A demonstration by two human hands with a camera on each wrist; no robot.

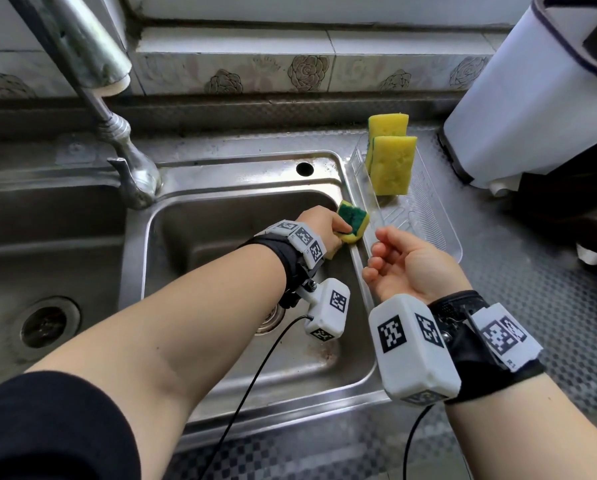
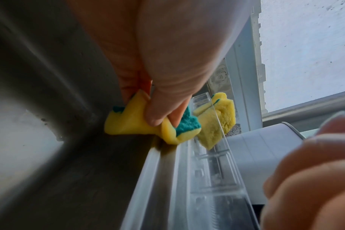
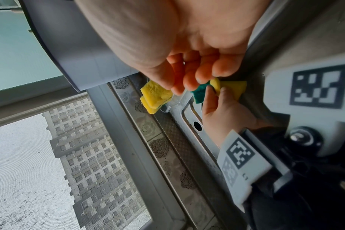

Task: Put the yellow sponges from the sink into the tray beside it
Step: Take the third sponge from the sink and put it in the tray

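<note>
My left hand (image 1: pixel 342 228) grips a squashed yellow sponge with a green scrub face (image 1: pixel 354 220) at the right rim of the steel sink (image 1: pixel 241 209); thumb and fingers pinch its fold (image 2: pixel 128 124). Just right of it lies the clear plastic tray (image 1: pixel 435 223) on the counter. Two yellow sponges stand in its far end, one in front (image 1: pixel 392 166) and one behind (image 1: pixel 388 124). My right hand (image 1: pixel 380 244) pinches the tray's near left wall, with its fingers (image 3: pixel 187 84) curled on the thin clear edge.
A metal faucet (image 1: pixel 82 64) rises at the back left, over a second basin with a drain (image 1: pixel 47 327). A white bin (image 1: pixel 532 98) stands right behind the tray. Black cables hang from both wrist cameras.
</note>
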